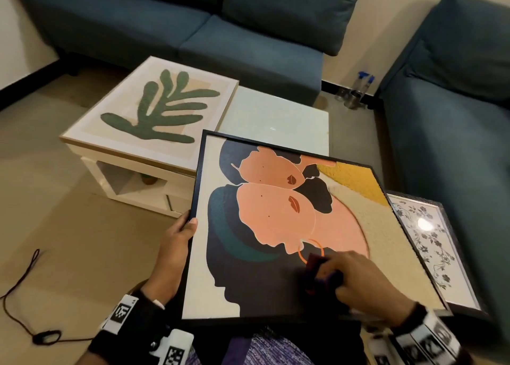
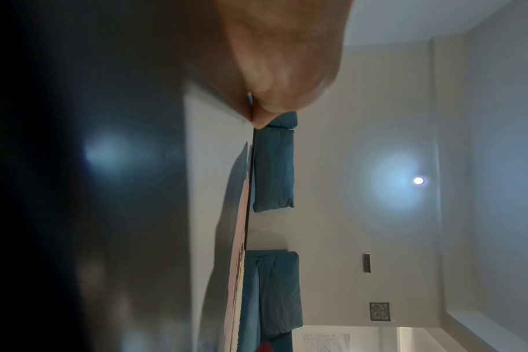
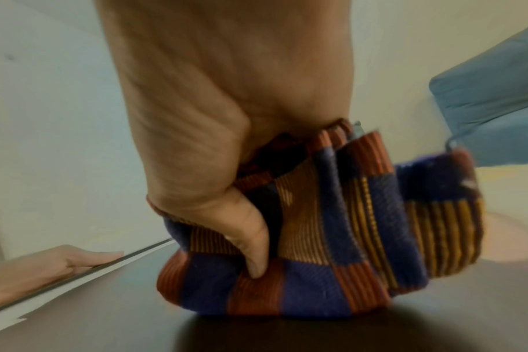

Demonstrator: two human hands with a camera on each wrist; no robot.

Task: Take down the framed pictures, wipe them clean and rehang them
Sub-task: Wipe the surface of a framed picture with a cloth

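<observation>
**A:** What am I holding, nearest to me?

**B:** I am steadying a large black-framed picture (image 1: pixel 276 226) of two faces across my lap. My right hand (image 1: pixel 367 279) is bunching a striped cloth (image 3: pixel 302 238), fingers (image 3: pixel 250 238) curled tight round it, pressing it onto the dark lower part of the glazing. My left hand (image 1: pixel 176 243) is gripping the frame's left edge, thumb on top, fingers wrapped underneath.

**A:** How is it likely to handle?

**B:** I am judging it stiff, broad and fairly light, with a slick, breakable front. I am thinking the rim is the place to hold it, never the face.

**A:** And farther off?

**B:** A floral picture (image 1: pixel 433 243) is lying just to my right, partly under this one. Beyond, a leaf picture (image 1: pixel 154 110) is resting flat on the white worktop (image 1: pixel 276 116), with blue sofas (image 1: pixel 193 19) behind.
</observation>
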